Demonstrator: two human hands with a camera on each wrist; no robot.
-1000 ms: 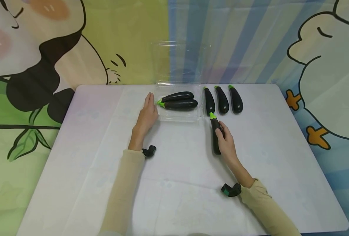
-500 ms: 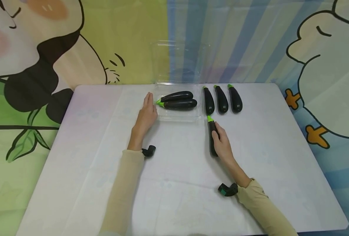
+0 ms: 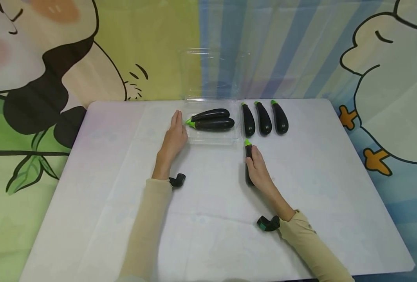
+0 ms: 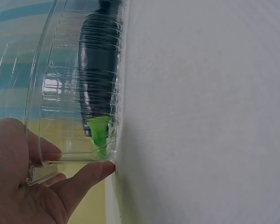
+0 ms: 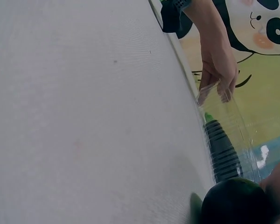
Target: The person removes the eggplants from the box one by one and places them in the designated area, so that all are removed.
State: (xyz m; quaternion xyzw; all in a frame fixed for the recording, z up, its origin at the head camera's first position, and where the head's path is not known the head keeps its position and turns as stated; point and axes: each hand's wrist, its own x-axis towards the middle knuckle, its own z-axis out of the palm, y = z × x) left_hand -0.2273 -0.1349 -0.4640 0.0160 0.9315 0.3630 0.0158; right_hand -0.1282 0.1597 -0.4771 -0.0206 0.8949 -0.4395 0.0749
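My left hand (image 3: 174, 137) holds the left end of a clear plastic clamshell box (image 3: 212, 140). In the left wrist view, its thumb (image 4: 91, 178) lies at the box's lower corner and a finger shows through the clear wall. Two dark eggplants (image 3: 215, 124) with green stems lie side by side in the box, stems to the left. My right hand (image 3: 259, 168) grips another eggplant (image 3: 248, 150), green end pointing away, in front of the box's right corner. In the right wrist view, this eggplant's rounded dark end (image 5: 238, 203) fills the bottom edge.
Three more eggplants stand in a row right of the box: a near one (image 3: 248, 120), a middle one (image 3: 263, 119) and a far-right one (image 3: 280, 118). The box's transparent lid (image 3: 212, 74) is raised against the patterned backdrop. A white table (image 3: 208, 235) lies below.
My right hand has moved left with the eggplant, whose stem end now sits lower and clear of the row's nearest eggplant. My left hand stays at the box.
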